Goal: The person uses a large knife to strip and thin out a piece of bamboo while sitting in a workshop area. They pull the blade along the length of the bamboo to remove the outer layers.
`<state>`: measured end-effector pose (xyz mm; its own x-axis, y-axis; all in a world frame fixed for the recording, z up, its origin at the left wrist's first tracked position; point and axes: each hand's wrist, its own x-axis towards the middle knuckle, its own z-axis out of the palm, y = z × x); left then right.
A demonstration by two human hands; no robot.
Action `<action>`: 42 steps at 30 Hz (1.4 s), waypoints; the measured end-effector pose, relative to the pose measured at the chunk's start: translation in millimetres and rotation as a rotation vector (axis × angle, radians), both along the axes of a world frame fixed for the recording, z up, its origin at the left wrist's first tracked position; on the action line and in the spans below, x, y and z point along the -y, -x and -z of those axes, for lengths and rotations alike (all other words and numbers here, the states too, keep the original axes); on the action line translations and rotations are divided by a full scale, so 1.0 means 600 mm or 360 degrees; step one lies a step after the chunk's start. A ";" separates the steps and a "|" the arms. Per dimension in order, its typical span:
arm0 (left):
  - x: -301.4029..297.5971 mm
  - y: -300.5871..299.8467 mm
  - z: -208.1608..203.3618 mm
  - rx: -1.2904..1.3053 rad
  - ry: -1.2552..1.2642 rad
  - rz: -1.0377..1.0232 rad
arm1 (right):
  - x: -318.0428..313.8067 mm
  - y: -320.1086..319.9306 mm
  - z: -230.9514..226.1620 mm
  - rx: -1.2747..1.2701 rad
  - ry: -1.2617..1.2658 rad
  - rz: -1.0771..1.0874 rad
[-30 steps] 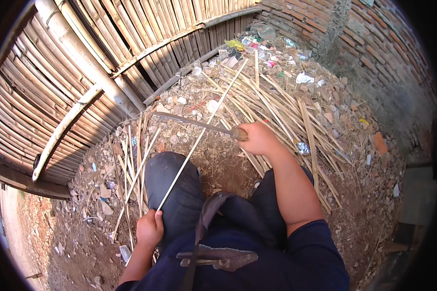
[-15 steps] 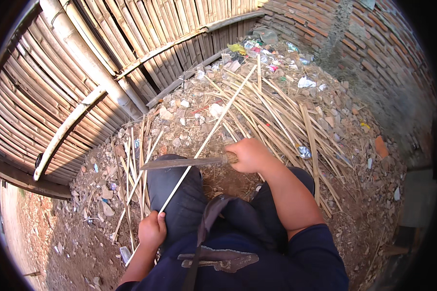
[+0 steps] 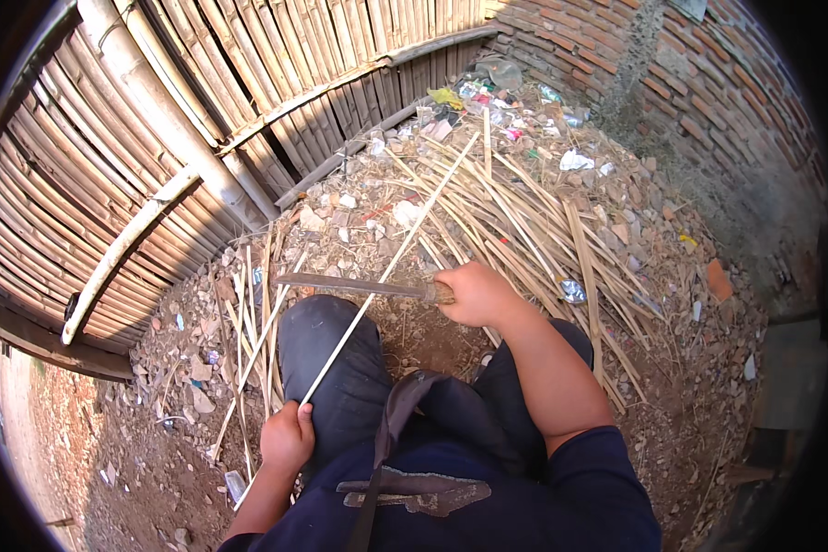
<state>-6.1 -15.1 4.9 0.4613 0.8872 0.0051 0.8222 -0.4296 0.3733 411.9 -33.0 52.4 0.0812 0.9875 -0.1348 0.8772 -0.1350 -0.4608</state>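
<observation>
My left hand is closed around the lower part of a long, thin bamboo strip, which slants up and away to the right across my left knee. In my right hand is the wooden handle of a machete, fingers wrapped round it. Its long, brownish blade points left and lies across the strip just beyond the knee. Whether the edge bites into the strip, I cannot tell. The strip's far end reaches over a pile of split bamboo strips on the ground.
More bamboo strips lie left of my left knee. A bamboo-slat wall rises at the left and back, a brick wall at the right. Rubble and litter cover the ground, with a crumpled white scrap behind the pile.
The machete blade has turned slightly, its tip rising farther from my body. My left hand keeps its hold on the strip, nearly in place.
</observation>
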 end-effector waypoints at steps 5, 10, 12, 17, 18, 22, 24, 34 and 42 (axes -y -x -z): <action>-0.001 0.004 0.007 0.0026 -0.0023 0.0008 | -0.005 0.030 0.001 0.0058 -0.0031 -0.0168; 0.000 0.003 0.006 0.0036 -0.0031 0.0017 | -0.006 0.007 0.007 0.0073 -0.0038 -0.0163; 0.000 0.002 0.006 0.0029 -0.0044 0.0017 | -0.004 -0.008 -0.001 0.0014 -0.0034 -0.0084; 0.001 -0.001 0.005 0.0008 -0.0062 0.0014 | 0.005 -0.013 -0.015 -0.0017 -0.0028 0.0083; 0.001 -0.001 0.005 0.0003 -0.0061 0.0009 | 0.006 -0.008 -0.017 0.0017 0.0003 0.0105; 0.000 0.002 0.009 0.0008 -0.0072 0.0023 | 0.005 0.009 -0.005 0.0001 -0.0073 -0.0021; -0.001 0.001 0.006 0.0010 -0.0071 0.0037 | 0.003 0.024 -0.005 0.0148 -0.0028 -0.0136; 0.001 0.000 0.004 0.0016 -0.0035 0.0002 | -0.005 -0.005 -0.006 0.0055 -0.0006 -0.0155; 0.005 -0.008 -0.004 -0.0060 -0.0069 -0.0025 | 0.007 0.001 -0.009 0.0102 -0.0082 0.0087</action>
